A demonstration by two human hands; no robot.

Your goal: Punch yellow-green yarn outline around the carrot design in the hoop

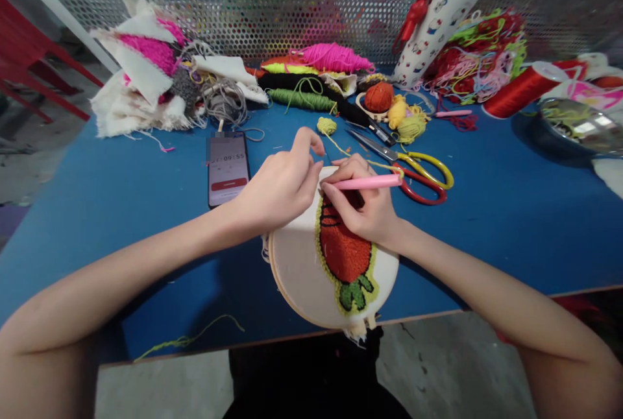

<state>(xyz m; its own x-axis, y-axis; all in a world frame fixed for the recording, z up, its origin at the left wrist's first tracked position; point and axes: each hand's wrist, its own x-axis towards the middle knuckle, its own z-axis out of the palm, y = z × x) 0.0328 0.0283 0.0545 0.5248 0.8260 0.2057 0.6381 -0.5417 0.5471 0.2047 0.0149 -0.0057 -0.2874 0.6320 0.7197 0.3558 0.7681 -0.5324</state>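
The right hand (pixel 363 208) pinches a pink punch needle (pixel 367 181) at the top of the red carrot patch, while the left hand (pixel 282 185) curls closed over the far rim of the embroidery hoop (pixel 296 263) — which juts out past the near edge of the blue worktop (pixel 121 185). If that grip slackens the hoop could tip off, and the yellow-green yarn (pixel 335 140) trails past the scissors (pixel 413 169) — a snag there would tug loops loose.

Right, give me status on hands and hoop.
Left hand steadies the hoop at its top edge. Right hand grips pink needle on the design. Scissors lie just beyond.
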